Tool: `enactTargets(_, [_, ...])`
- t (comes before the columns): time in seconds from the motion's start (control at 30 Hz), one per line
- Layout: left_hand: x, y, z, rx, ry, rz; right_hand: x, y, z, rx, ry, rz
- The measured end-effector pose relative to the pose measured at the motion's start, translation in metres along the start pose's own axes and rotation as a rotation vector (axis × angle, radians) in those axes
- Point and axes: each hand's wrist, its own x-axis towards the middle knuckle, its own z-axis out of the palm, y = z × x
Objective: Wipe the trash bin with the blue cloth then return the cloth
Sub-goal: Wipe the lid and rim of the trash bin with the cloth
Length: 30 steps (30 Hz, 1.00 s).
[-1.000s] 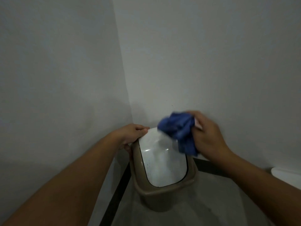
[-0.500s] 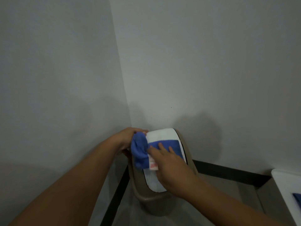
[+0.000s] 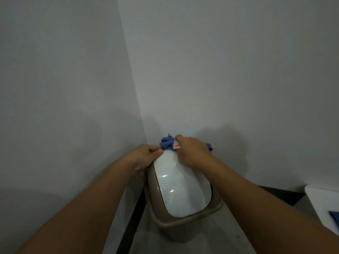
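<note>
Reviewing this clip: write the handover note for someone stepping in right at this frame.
Left hand: gripping the bin's far-left rim, steadying it.
Right hand: pressing the bunched blue cloth onto the far end of the white lid, near the wall corner.
Done: wiping is under way on the lid.
Left: how much is already wiped can't be told; finish the lid and brown rim, then return the cloth.

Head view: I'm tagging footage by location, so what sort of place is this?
Probably an indoor room corner, perhaps a home: plain white walls, dark baseboard, and a brown trash bin on the floor.
</note>
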Motion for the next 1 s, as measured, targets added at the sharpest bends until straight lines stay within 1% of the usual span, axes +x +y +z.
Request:
enactTargets(0.07, [0.001,0.0,0.0,0.011,0.001,-0.002,-0.011,0.006,0.006,0.07,0.064,-0.048])
enactTargets(0.13, [0.003,0.001,0.002,0.002,0.006,0.004,-0.035,0.019,0.008,0.188,0.11,-0.152])
enactTargets(0.23, [0.003,0.001,0.005,-0.009,0.01,0.011,-0.079,0.033,0.014,0.217,0.116,-0.281])
enactTargets(0.3, [0.003,0.001,0.005,-0.004,-0.012,0.017,-0.104,0.04,0.021,0.191,0.042,-0.3])
enactTargets(0.4, [0.003,-0.001,0.004,0.007,-0.007,0.029,-0.135,0.054,0.031,0.063,-0.176,-0.352])
enactTargets(0.47, [0.002,-0.001,0.004,0.001,-0.005,0.023,-0.152,0.063,0.032,0.017,-0.277,-0.346])
enactTargets(0.5, [0.002,-0.001,0.005,-0.003,-0.011,0.016,-0.158,0.065,0.03,0.036,-0.304,-0.327])
enactTargets(0.53, [0.001,-0.001,0.005,-0.009,-0.016,0.01,-0.162,0.066,0.027,0.115,-0.296,-0.303])
enactTargets(0.57, [0.001,-0.001,0.006,-0.021,-0.017,0.003,-0.163,0.065,0.021,0.275,-0.239,-0.28])
enactTargets(0.6, [0.0,-0.002,0.007,-0.035,-0.015,-0.008,-0.161,0.061,0.012,0.466,-0.119,-0.245])
enactTargets(0.63, [-0.001,-0.002,0.009,-0.045,-0.008,-0.021,-0.159,0.059,0.003,0.639,0.051,-0.181])
enactTargets(0.67, [-0.003,-0.003,0.011,-0.055,0.005,-0.028,-0.154,0.058,-0.006,0.745,0.244,-0.096])
enactTargets(0.7, [-0.004,-0.003,0.013,-0.061,0.017,-0.03,-0.147,0.059,-0.015,0.793,0.407,-0.014])
enactTargets(0.73, [-0.005,-0.002,0.015,-0.05,0.024,-0.03,-0.139,0.06,-0.023,0.824,0.521,0.048])
enactTargets(0.77, [-0.005,0.0,0.017,0.007,0.042,-0.015,-0.131,0.06,-0.029,0.854,0.588,0.093])
enactTargets(0.8, [-0.005,0.002,0.019,0.141,0.081,0.036,-0.124,0.06,-0.031,0.88,0.615,0.133])
enactTargets(0.83, [-0.004,0.003,0.021,0.341,0.149,0.12,-0.119,0.061,-0.031,0.897,0.619,0.169])
enactTargets(0.87, [-0.003,0.005,0.022,0.529,0.23,0.211,-0.116,0.06,-0.029,0.906,0.603,0.206])
enactTargets(0.9, [-0.002,0.007,0.023,0.64,0.282,0.292,-0.114,0.059,-0.024,0.91,0.578,0.238])
enactTargets(0.93, [-0.001,0.009,0.025,0.662,0.279,0.335,-0.115,0.057,-0.019,0.906,0.553,0.255])
enactTargets(1.0, [0.002,0.013,0.028,0.606,0.179,0.336,-0.116,0.055,-0.006,0.86,0.519,0.251])
